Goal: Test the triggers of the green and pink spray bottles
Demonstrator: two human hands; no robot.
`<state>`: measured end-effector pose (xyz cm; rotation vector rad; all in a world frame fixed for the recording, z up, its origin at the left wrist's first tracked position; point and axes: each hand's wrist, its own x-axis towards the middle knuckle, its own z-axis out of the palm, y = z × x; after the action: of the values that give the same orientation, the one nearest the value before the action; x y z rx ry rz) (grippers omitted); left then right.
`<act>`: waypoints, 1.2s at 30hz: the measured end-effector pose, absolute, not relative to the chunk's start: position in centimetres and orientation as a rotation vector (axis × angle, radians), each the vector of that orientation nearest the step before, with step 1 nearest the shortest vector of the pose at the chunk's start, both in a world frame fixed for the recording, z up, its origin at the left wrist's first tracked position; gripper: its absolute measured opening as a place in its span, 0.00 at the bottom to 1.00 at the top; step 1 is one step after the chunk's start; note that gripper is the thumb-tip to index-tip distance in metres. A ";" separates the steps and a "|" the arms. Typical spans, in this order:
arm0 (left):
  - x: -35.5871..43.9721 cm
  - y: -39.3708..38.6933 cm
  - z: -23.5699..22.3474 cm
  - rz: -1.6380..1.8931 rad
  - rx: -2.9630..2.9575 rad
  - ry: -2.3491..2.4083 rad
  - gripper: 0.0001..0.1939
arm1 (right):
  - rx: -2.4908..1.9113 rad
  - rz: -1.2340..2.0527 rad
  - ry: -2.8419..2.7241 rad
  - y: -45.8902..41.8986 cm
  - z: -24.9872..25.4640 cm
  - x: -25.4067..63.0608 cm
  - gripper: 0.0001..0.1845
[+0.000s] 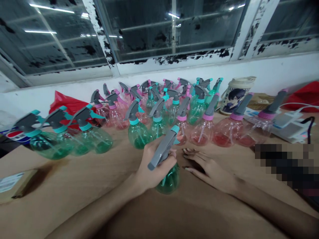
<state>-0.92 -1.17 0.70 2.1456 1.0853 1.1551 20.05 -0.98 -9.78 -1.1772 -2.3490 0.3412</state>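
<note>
My left hand (153,162) is wrapped round the neck of a green spray bottle (169,182) with a grey and teal trigger head. The bottle is near the front middle of the table, tilted a little. To its right, my right hand (209,167) rests on the table with fingers spread and nothing in them. Just beyond my hands stand another green spray bottle (141,134) and a pink spray bottle (199,134) with a pink collar. Green and red liquid lies in the bottoms of several bottles.
Several green bottles (97,141) stand at the left, and many pink and green ones crowd toward the wall. A printed cup (234,96), a white power strip (286,127) and a red bag (67,108) are at the back. A small box (17,184) lies at the left edge.
</note>
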 end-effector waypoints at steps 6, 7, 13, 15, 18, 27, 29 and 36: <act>-1.0 -1.2 0.9 1.108 2.146 1.100 0.02 | -1.180 0.337 -2.365 -1.0 -9.6 20.1 0.23; -1.0 -1.2 0.9 1.096 2.139 1.097 0.01 | -1.168 0.329 -2.368 -1.0 -9.6 20.2 0.23; -0.9 -1.3 0.9 1.098 2.099 1.091 0.02 | -1.119 0.311 -2.384 -0.8 -10.0 20.5 0.23; -0.9 -1.3 0.9 1.098 2.088 1.099 0.01 | -1.127 0.310 -2.383 -0.8 -10.1 20.5 0.23; -0.9 -1.3 1.0 1.084 2.083 1.128 0.03 | -1.141 0.306 -2.391 -0.7 -10.2 20.4 0.22; -1.2 -1.3 1.4 1.047 2.056 1.072 0.03 | -1.126 0.323 -2.374 -0.8 -10.1 20.4 0.22; -1.3 -1.2 1.5 1.026 2.031 1.047 0.04 | -1.127 0.329 -2.369 -0.8 -10.0 20.4 0.22; -1.0 -1.0 1.7 0.956 2.109 1.045 0.02 | -1.100 0.301 -2.357 -0.7 -10.4 20.5 0.21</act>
<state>-1.01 -1.02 1.73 2.1086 1.0454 0.9556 20.52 -0.68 -10.41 -1.0995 -2.3575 0.3009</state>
